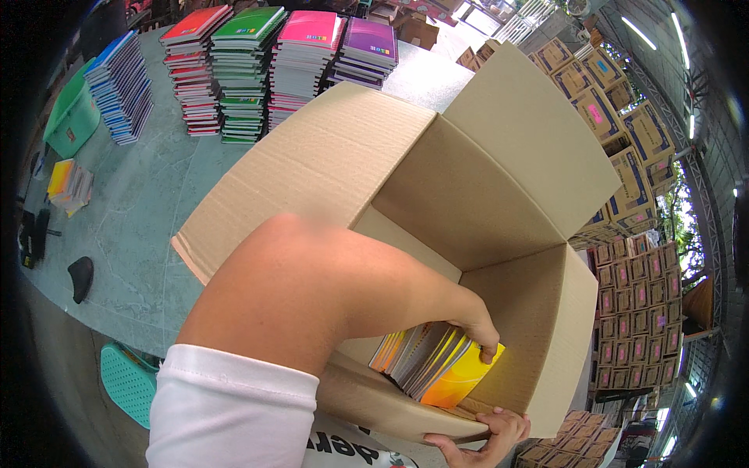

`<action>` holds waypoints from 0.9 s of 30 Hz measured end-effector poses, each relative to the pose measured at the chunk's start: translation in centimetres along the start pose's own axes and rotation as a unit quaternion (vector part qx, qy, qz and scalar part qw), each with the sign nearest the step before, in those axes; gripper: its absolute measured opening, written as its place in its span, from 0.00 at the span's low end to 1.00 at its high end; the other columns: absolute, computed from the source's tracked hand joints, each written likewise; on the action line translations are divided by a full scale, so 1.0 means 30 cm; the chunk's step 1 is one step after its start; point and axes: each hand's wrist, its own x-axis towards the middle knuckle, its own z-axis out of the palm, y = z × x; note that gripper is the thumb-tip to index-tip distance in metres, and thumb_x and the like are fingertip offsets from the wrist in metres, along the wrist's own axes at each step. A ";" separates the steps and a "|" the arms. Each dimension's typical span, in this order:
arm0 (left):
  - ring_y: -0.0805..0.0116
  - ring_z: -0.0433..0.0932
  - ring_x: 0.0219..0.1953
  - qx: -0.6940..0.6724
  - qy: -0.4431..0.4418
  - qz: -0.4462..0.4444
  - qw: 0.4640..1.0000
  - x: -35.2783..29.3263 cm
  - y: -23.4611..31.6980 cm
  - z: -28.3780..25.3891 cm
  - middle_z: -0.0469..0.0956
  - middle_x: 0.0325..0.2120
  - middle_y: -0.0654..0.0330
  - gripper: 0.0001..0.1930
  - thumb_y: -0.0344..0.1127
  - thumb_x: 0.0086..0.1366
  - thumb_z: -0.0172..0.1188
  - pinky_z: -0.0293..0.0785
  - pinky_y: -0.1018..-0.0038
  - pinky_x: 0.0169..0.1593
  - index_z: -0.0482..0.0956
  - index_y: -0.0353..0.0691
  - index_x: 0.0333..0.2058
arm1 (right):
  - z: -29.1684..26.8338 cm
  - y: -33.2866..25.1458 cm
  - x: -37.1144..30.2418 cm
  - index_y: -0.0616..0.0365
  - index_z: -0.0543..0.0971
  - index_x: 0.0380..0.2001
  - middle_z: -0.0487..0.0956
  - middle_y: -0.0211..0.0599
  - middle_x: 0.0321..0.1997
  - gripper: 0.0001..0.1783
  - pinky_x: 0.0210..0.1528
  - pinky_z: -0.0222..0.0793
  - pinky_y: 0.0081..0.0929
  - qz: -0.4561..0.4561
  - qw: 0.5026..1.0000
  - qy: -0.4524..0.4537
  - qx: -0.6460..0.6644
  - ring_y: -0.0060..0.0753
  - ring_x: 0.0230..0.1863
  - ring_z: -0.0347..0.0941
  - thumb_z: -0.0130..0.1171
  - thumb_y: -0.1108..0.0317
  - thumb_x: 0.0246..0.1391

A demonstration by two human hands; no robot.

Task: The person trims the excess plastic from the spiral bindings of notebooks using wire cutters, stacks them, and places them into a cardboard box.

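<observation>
A large open cardboard box [507, 195] stands tilted in front of me with its flaps spread. My left arm, in a white sleeve, reaches across and down into it. Inside, my left hand [473, 318] grips a row of yellow-orange notebooks [456, 374] standing on edge, its fingers over the outermost yellow cover. Part of the row is hidden under my forearm. At the near rim of the box, my right hand [495, 438] clasps the cardboard edge, thumb outside and fingers over the top.
Tall stacks of blue [121, 90], red [195, 70], green [246, 74], pink [306, 62] and purple notebooks [367, 51] line the table's far side [156, 203]. A green basin [72, 113] and small yellow notebooks [70, 186] sit left. Stacked cartons [636, 312] rise at right; a teal stool [129, 382] stands below.
</observation>
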 end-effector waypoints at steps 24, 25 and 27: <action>0.62 0.78 0.36 0.006 0.111 -0.006 0.994 -0.007 -0.002 -0.025 0.78 0.37 0.55 0.30 0.53 0.46 0.66 0.72 0.64 0.40 0.76 0.36 0.42 | 0.004 0.076 -0.009 0.51 0.73 0.33 0.71 0.34 0.34 0.34 0.55 0.45 0.43 -0.002 0.999 0.028 0.034 0.37 0.41 0.65 0.69 0.40 0.26; 0.63 0.79 0.35 0.038 0.156 0.001 0.987 -0.065 0.019 -0.035 0.79 0.37 0.55 0.28 0.50 0.47 0.67 0.74 0.70 0.40 0.76 0.33 0.40 | 0.010 0.075 -0.013 0.52 0.73 0.34 0.71 0.35 0.35 0.34 0.55 0.45 0.43 -0.007 0.999 0.029 0.039 0.38 0.41 0.64 0.69 0.40 0.25; 0.64 0.78 0.35 0.102 0.265 0.017 0.959 -0.261 0.063 -0.053 0.79 0.34 0.54 0.27 0.50 0.45 0.68 0.72 0.71 0.41 0.78 0.33 0.37 | 0.013 0.068 -0.026 0.53 0.73 0.34 0.70 0.36 0.35 0.36 0.56 0.45 0.45 0.004 0.999 0.034 0.032 0.40 0.41 0.64 0.69 0.39 0.24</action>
